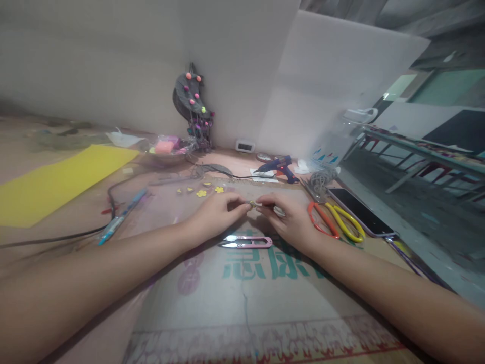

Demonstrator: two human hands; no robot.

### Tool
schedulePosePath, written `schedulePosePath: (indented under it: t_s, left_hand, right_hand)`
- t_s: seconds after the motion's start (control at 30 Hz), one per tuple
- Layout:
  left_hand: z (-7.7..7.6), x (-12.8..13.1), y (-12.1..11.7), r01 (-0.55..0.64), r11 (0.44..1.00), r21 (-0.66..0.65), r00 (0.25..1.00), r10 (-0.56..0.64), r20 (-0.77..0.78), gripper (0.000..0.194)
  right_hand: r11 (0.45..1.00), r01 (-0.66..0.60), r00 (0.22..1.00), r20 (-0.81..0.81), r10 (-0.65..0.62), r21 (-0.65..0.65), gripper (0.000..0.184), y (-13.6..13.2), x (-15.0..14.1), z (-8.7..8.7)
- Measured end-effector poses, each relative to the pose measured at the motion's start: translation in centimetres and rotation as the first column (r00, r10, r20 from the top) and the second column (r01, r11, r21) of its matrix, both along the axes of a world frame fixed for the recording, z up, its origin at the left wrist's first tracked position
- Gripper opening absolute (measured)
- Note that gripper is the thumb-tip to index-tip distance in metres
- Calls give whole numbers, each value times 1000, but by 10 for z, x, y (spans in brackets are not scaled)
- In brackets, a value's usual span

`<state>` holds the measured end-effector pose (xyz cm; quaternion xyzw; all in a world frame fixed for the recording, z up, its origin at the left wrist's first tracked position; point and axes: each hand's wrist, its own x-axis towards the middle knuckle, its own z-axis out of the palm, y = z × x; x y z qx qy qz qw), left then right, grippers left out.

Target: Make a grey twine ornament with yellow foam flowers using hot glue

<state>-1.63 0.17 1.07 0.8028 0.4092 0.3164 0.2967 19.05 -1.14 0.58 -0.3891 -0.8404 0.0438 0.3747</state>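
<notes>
My left hand point(217, 213) and my right hand point(287, 218) meet over the printed board point(197, 298), thumbs and fingertips pinched around a small yellowish piece point(251, 203). It is too small and too covered by fingers to tell its kind. Just below the hands lie thread snips point(261, 242) with pink handles, blades pointing left. Beyond my left hand are a yellow flower cutout point(201, 193), a second yellow flower point(219, 190) and several smaller yellow bits point(190, 190).
At the back stand a grey crescent ornament with pompoms point(185, 96), a bowl of colourful pieces point(166, 151) and a glue gun point(278, 167). Scissors point(337, 220), a phone point(359, 212) and grey yarn point(322, 181) lie right. A pen point(123, 216) and yellow sheet point(56, 187) lie left.
</notes>
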Motion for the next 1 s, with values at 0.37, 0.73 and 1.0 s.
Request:
schedulePosePath:
  t_s: [0.37,0.73,1.0]
  left_hand:
    - [-2,0,1,21,1000,15,1000,-21,-4,28]
    - [-2,0,2,72,996,50,996,-69,-54,28]
    - [-1,2,-1,96,993,72,995,-93,-47,24]
  right_hand:
    - [997,23,998,54,-26,68,18,0,1,1]
    - [997,-56,997,60,53,56,15,-3,-1,7]
    - [961,37,962,-249,-108,-275,15,-6,-10,3]
